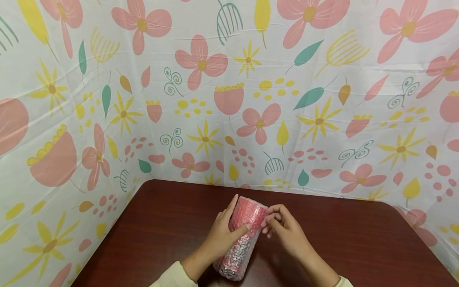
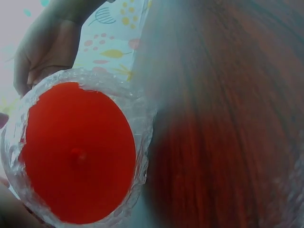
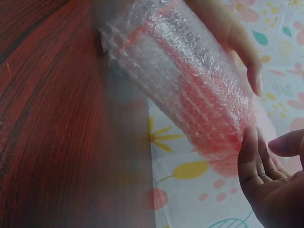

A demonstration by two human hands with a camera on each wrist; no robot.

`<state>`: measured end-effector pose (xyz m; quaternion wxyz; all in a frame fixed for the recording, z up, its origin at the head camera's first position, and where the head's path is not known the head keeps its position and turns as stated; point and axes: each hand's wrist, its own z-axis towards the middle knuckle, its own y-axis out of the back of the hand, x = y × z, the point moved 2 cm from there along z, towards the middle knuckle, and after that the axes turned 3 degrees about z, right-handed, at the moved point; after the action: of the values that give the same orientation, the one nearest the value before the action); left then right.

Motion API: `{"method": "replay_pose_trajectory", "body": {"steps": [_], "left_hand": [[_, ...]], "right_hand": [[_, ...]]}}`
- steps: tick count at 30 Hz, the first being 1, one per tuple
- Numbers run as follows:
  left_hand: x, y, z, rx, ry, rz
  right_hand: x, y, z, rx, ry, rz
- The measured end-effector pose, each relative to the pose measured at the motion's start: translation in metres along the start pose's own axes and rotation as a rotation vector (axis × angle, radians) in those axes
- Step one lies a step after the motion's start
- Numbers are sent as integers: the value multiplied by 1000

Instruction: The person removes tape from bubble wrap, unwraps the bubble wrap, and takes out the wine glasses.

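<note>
A cylinder in bubble wrap (image 1: 247,219), pink-red with a silvery printed lower part, tilts above the table. My left hand (image 1: 224,235) grips its side, thumb across the front. In the left wrist view its round red end (image 2: 78,156) shows inside a ring of clear wrap. My right hand (image 1: 285,229) is at the upper right edge of the wrap, fingers bent. The right wrist view shows the fingers of that hand (image 3: 275,190) touching the wrap, thumb apart from them. Part of my left hand (image 3: 240,45) appears behind the cylinder there.
A dark reddish-brown wooden table (image 1: 161,227) with rounded far corners lies under the hands. White cloth (image 1: 229,111) printed with flowers and leaves hangs behind it and along the left side.
</note>
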<state>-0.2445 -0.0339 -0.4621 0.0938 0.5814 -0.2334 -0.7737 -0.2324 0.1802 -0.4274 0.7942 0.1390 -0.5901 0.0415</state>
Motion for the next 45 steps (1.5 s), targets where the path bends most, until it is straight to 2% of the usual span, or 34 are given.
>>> {"method": "replay_pose_trajectory", "body": {"steps": [8, 16, 20, 26, 30, 40, 45], "left_hand": [[0, 0, 1, 23, -17, -81], [-1, 2, 2, -49, -38, -112], [-3, 1, 2, -45, -35, -115], [-5, 1, 0, -53, -37, -116], [-4, 0, 0, -71, -32, -120], [-1, 1, 1, -96, -33, -91], [-3, 1, 0, -73, -34, -107]], "right_hand": [[0, 1, 0, 3, -9, -12], [2, 4, 1, -91, -133, -65], [3, 4, 1, -82, -178, -15], [4, 3, 0, 11, -151, 107], [4, 3, 0, 34, -135, 149], [4, 3, 2, 51, -157, 134], [1, 1, 1, 14, -131, 98]]}}
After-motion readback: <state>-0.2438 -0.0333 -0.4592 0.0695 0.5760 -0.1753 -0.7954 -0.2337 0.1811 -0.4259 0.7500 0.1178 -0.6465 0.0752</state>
